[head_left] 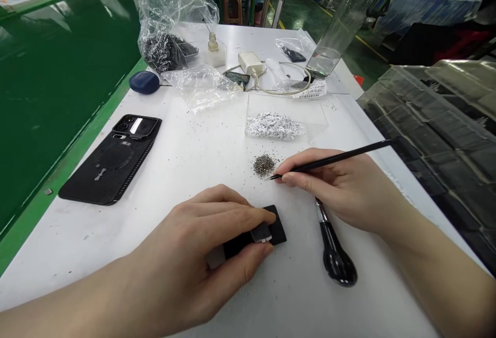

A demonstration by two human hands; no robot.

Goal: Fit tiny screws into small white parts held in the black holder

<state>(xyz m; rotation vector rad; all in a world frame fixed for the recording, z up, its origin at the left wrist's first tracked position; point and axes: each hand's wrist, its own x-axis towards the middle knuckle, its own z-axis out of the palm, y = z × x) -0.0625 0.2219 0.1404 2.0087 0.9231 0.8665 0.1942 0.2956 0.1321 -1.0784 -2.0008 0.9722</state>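
Observation:
My left hand point(217, 247) pinches a small dark block-like part point(261, 233) between thumb and forefinger, over a flat black pad point(278, 229) on the white table. Part of the pad is hidden under that hand. In my right hand point(333, 185) are slim black tweezers point(333, 160), held like a pen. Their pale tips point down at the near edge of a little heap of tiny metal pieces point(264, 164). Below my right hand lies a screwdriver-like tool with a glossy black handle point(336, 255); its working end is covered by the hand.
A black phone point(112, 157) and a dark blue oval case point(144, 82) lie left. Farther back are a clear tray of white bits point(275, 126), plastic bags point(174, 7), a small glass bottle point(213, 42), a charger point(250, 63) and a tall water bottle point(341, 28). Stacked clear trays point(437, 121) stand right.

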